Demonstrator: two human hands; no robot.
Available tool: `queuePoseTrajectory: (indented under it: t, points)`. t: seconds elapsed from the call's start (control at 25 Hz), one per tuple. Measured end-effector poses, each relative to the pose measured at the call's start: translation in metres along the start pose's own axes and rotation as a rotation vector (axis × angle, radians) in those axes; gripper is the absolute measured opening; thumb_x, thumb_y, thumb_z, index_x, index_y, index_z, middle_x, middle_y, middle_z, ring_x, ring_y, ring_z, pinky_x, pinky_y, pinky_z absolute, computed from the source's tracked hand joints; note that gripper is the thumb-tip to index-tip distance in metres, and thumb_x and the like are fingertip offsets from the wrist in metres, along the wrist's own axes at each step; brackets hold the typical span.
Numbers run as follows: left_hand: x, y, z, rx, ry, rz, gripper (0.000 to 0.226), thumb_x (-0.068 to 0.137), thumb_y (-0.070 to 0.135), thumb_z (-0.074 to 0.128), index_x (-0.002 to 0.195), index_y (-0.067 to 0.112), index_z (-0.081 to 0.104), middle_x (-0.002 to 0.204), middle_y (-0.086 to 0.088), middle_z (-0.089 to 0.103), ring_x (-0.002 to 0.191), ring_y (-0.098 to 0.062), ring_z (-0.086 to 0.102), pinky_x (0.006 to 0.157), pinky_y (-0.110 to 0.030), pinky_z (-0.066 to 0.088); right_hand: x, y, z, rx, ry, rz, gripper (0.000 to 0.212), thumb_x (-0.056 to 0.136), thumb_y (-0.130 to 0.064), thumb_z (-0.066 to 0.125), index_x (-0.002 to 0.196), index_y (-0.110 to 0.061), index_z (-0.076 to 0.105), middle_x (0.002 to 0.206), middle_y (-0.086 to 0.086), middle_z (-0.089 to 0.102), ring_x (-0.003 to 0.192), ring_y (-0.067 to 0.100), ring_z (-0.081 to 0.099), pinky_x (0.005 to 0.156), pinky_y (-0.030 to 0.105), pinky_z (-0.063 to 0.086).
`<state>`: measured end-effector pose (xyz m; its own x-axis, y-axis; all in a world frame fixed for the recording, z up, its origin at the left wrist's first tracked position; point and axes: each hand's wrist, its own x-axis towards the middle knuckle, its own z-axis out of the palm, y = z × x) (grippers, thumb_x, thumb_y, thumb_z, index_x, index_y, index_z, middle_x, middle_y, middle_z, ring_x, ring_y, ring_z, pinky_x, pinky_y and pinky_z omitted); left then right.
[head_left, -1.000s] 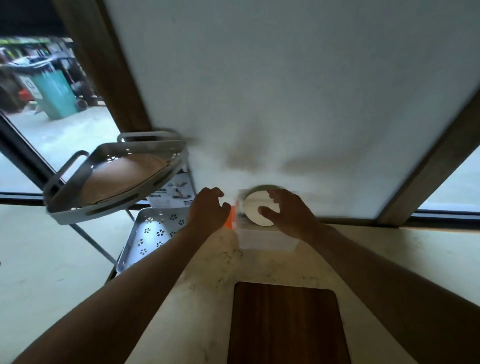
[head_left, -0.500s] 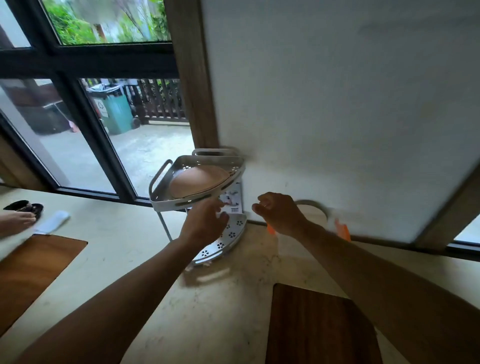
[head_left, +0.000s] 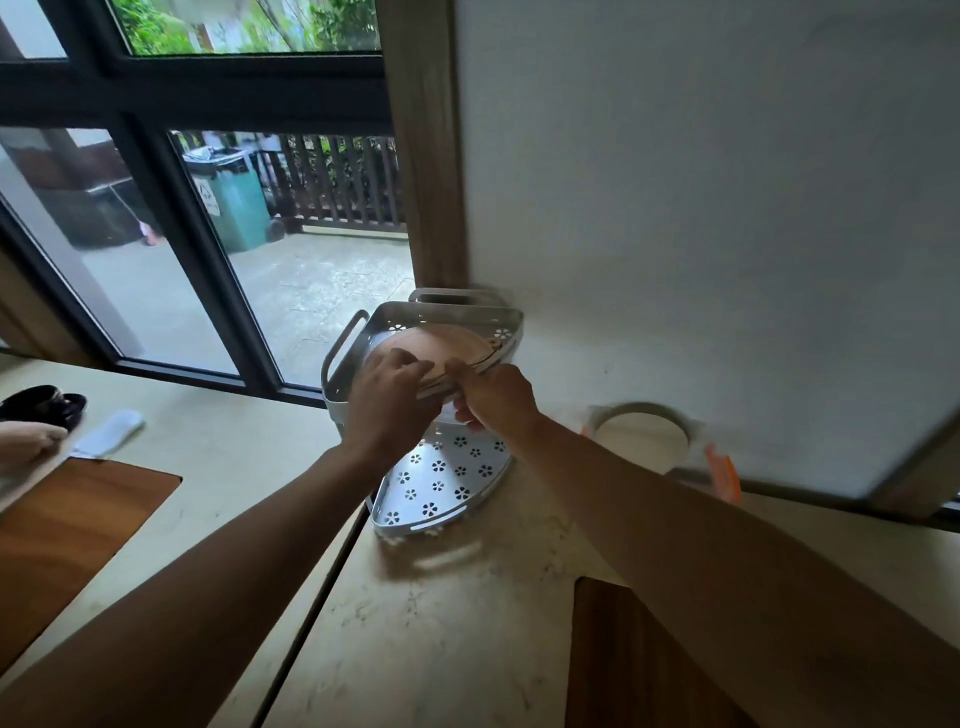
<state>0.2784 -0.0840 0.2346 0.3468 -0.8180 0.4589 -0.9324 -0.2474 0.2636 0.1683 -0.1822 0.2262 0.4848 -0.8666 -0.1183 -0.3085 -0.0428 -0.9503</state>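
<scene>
Far left, a wooden board (head_left: 67, 530) lies on the bench (head_left: 415, 623), well apart from my work. At the corner rack (head_left: 452, 314), my left hand (head_left: 387, 402) lies over the near edge of the stack of plates (head_left: 441, 345) with its fingers curled onto it, so that grip is clamped on the stack. The stack sits in the rack's upper tier, against the wall corner, its near edge showing between my two hands. My right hand (head_left: 493, 400) pinches that same edge from the right, so this grip is closed on the plates too; the thumb seems to be underneath, though I can't see it well.

I judge the step to be lifting the stack out. To do it well I would:

- raise the near edge only enough to pass the tier's front wall;
- draw it toward me level, both hands moving evenly so the thin discs don't fan apart;
- lift rather than drag, because the rack looks light and could tip or slide.

Further right, a round container (head_left: 641, 441) stands near my right forearm, so I should hold that elbow in. The dark board (head_left: 623, 665) nearest me looks a fair landing place.
</scene>
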Motion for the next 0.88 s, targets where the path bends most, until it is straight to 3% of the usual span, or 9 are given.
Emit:
queuePoseTrajectory:
  t: [0.12, 0.28, 0.4, 0.52, 0.72, 0.8, 0.88]
  points:
    - [0.002, 0.001, 0.009, -0.124, 0.012, 0.010, 0.020, 0.086, 0.017, 0.069, 0.104, 0.013, 0.076, 0.102, -0.014, 0.069, 0.092, -0.034, 0.062, 0.072, -0.045, 0.055, 0.005, -0.003, 0.007, 0.036, 0.052, 0.052, 0.036, 0.081, -0.050, 0.062, 0.079, -0.014, 0.067, 0.051, -0.007, 0.069, 0.045, 0.013, 0.069, 0.037, 0.017, 0.047]
    - [-0.001, -0.002, 0.015, -0.176, 0.068, 0.048, 0.018, 0.090, 0.016, 0.066, 0.105, 0.015, 0.076, 0.099, -0.013, 0.072, 0.082, -0.033, 0.066, 0.065, -0.043, 0.057, 0.010, -0.005, 0.009, -0.054, 0.098, 0.033, 0.029, 0.086, -0.036, 0.056, 0.078, -0.010, 0.067, 0.051, -0.001, 0.068, 0.041, 0.011, 0.066, 0.035, 0.018, 0.045]
    - [0.000, -0.001, 0.012, -0.168, 0.088, 0.074, 0.017, 0.090, 0.015, 0.067, 0.104, 0.013, 0.076, 0.097, -0.013, 0.072, 0.082, -0.033, 0.066, 0.064, -0.042, 0.056, 0.010, -0.009, 0.009, -0.138, 0.112, -0.026, 0.029, 0.087, -0.032, 0.054, 0.072, -0.010, 0.065, 0.057, 0.003, 0.069, 0.047, 0.015, 0.068, 0.052, 0.029, 0.057]
    - [0.000, 0.004, 0.003, -0.133, 0.139, 0.106, 0.016, 0.089, 0.013, 0.067, 0.102, 0.010, 0.076, 0.091, -0.015, 0.071, 0.079, -0.035, 0.065, 0.062, -0.043, 0.056, 0.010, -0.023, 0.008, -0.182, 0.154, -0.104, 0.029, 0.086, -0.034, 0.057, 0.076, -0.009, 0.068, 0.074, 0.008, 0.072, 0.070, 0.027, 0.070, 0.068, 0.037, 0.058]
    - [0.002, 0.021, -0.019, -0.140, 0.234, 0.102, 0.020, 0.089, 0.018, 0.067, 0.103, 0.005, 0.073, 0.089, -0.017, 0.069, 0.074, -0.035, 0.064, 0.059, -0.045, 0.056, -0.007, -0.046, -0.002, -0.090, 0.175, -0.269, 0.025, 0.089, -0.030, 0.059, 0.066, -0.019, 0.060, 0.062, -0.003, 0.062, 0.058, 0.012, 0.062, 0.054, 0.022, 0.047]
    - [-0.001, 0.029, -0.025, -0.221, 0.241, 0.128, 0.029, 0.086, 0.025, 0.068, 0.106, 0.003, 0.071, 0.094, -0.017, 0.068, 0.077, -0.032, 0.065, 0.063, -0.041, 0.056, -0.015, -0.050, -0.014, -0.118, 0.200, -0.350, 0.026, 0.089, -0.028, 0.057, 0.068, -0.014, 0.061, 0.060, -0.002, 0.061, 0.052, 0.008, 0.056, 0.048, 0.011, 0.040]
    - [-0.006, 0.034, -0.031, -0.298, 0.198, 0.131, 0.044, 0.087, 0.042, 0.061, 0.110, 0.006, 0.068, 0.101, -0.015, 0.066, 0.083, -0.027, 0.064, 0.065, -0.037, 0.054, -0.025, -0.051, -0.031, -0.097, 0.205, -0.403, 0.025, 0.090, -0.026, 0.056, 0.075, -0.008, 0.065, 0.065, 0.003, 0.065, 0.053, 0.008, 0.059, 0.050, 0.011, 0.044]
